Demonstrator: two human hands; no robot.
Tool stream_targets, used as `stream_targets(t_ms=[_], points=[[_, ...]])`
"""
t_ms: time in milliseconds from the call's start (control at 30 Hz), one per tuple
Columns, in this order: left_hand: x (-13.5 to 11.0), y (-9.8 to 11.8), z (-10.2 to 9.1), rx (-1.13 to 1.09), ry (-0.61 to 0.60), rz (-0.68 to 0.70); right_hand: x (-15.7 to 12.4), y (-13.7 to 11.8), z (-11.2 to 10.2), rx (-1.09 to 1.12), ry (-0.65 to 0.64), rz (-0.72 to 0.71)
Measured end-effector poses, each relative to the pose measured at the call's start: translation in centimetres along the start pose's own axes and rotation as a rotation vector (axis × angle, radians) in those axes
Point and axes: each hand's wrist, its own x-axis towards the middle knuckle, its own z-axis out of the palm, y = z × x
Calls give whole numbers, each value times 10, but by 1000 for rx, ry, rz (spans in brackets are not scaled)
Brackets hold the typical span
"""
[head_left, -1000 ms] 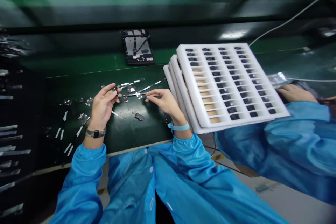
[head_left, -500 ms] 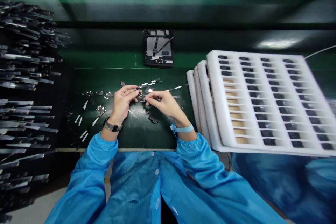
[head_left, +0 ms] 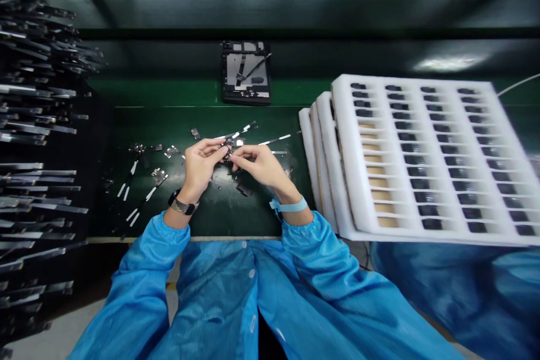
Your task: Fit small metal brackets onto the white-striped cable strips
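Between my two hands is a small dark electronic part with metal contacts [head_left: 227, 153], partly covered by fingers. My left hand [head_left: 201, 166] is closed on it, thumb and fingertips pinching. Fingertips of my right hand [head_left: 262, 166] are pinched together at the part's right edge; whether they grip it too is hard to see. Just beyond lie a strip with white tabs [head_left: 242, 131] and a small piece with a bright square [head_left: 240, 143]. A black piece [head_left: 243, 189] rests below the hands. More small flex parts [head_left: 159, 175] with white strips are spread to the left.
A stack of white foam trays [head_left: 367, 202] with dark parts in its slots stands at the right. Many flex strips [head_left: 37, 202] are piled along the left side. A flat black device housing [head_left: 247, 94] sits at the back of the green bench [head_left: 253, 219].
The view has shifted slightly, moving the bench items a little left and up. My hands stay together at the small part, and my left thumb has shifted slightly over it.
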Motion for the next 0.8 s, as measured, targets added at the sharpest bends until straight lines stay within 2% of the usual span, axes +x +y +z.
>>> stream_targets(t_ms=[300,567,800], points=[[-6,-6,6,97,48,114,0,6,0,22,19,28],[1,-13,3,-41,16,-36,-1,7,1,48,37,11],[1,-17,5,-88,28,-70,-1,8,3,33,62,-11]])
